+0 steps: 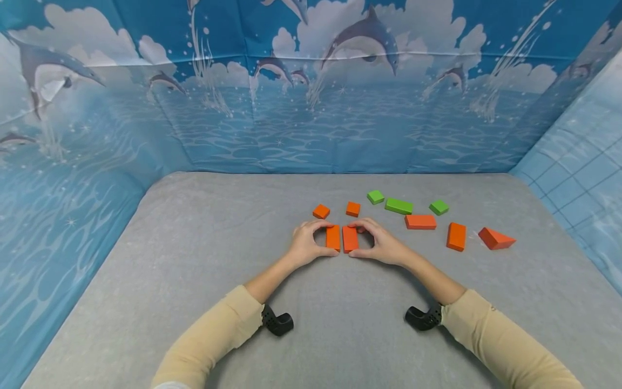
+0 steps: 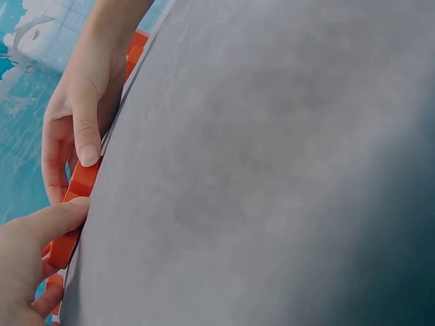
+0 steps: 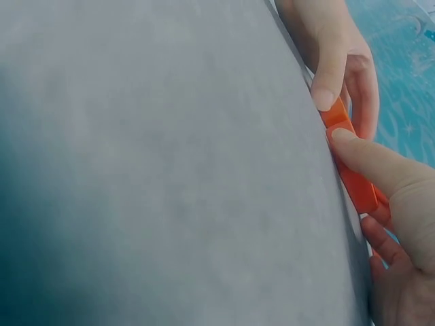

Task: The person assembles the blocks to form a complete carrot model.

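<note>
Two orange rectangular blocks lie side by side on the grey cloth, a narrow gap between them in the head view. My left hand [image 1: 307, 242] pinches the left block [image 1: 332, 237] by its near and far ends, thumb at the near end. The right block [image 1: 350, 239] is pinched the same way by my right hand [image 1: 381, 244]. In the left wrist view, the left thumb [image 2: 64, 219] presses a block's end face. The right wrist view shows the right thumb [image 3: 374, 159] on its orange block [image 3: 357, 183]; the other fingers are partly hidden behind.
Just beyond the hands sit two small orange blocks [image 1: 321, 211]. Farther right are green blocks [image 1: 399, 206], two more orange rectangular blocks [image 1: 420, 222] and an orange triangular block [image 1: 496, 239]. A dolphin-print curtain [image 1: 291, 135] borders the grey table [image 1: 218, 210].
</note>
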`<state>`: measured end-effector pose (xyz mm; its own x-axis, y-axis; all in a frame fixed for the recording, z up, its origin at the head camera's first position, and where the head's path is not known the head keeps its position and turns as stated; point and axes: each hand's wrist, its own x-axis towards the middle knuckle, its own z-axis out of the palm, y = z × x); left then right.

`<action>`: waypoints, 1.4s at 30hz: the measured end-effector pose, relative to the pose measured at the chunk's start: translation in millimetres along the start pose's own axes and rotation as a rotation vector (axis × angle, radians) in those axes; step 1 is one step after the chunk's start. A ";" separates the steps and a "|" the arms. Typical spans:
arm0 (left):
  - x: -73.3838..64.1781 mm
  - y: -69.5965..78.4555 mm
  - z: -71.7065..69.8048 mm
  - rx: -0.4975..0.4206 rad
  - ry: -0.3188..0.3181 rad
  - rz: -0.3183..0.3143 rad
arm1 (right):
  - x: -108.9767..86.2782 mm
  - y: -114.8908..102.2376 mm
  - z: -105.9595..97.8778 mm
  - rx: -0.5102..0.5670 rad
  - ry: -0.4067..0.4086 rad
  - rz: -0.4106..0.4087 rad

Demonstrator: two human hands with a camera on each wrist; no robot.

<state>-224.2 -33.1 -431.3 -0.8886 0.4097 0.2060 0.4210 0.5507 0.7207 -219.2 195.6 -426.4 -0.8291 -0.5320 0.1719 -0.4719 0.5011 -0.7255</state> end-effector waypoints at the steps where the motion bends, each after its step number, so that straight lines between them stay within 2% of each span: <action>1: 0.2 0.0 0.6 0.007 0.002 0.001 | -0.1 -0.2 0.0 0.002 0.000 0.001; 18: -0.5 0.6 4.4 0.087 0.002 0.036 | -0.7 -0.4 0.7 0.011 0.002 -0.012; 26: -1.3 0.3 4.3 0.046 0.015 0.083 | 0.1 1.0 1.6 0.024 0.002 -0.017; 35: -1.8 -1.4 4.2 0.038 0.014 0.088 | 0.9 2.3 1.0 0.030 0.006 -0.024; 39: -2.3 -1.6 4.0 0.036 0.010 0.082 | -0.5 -12.9 -0.7 0.022 0.003 -0.018; 42: -2.3 -2.0 4.0 0.042 0.007 0.079 | -0.4 -13.4 0.4 0.025 0.004 -0.011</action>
<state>-222.2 -32.2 -435.9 -0.8535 0.4482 0.2658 0.4969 0.5466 0.6740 -212.4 188.8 -417.0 -0.8254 -0.5342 0.1825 -0.4729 0.4779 -0.7403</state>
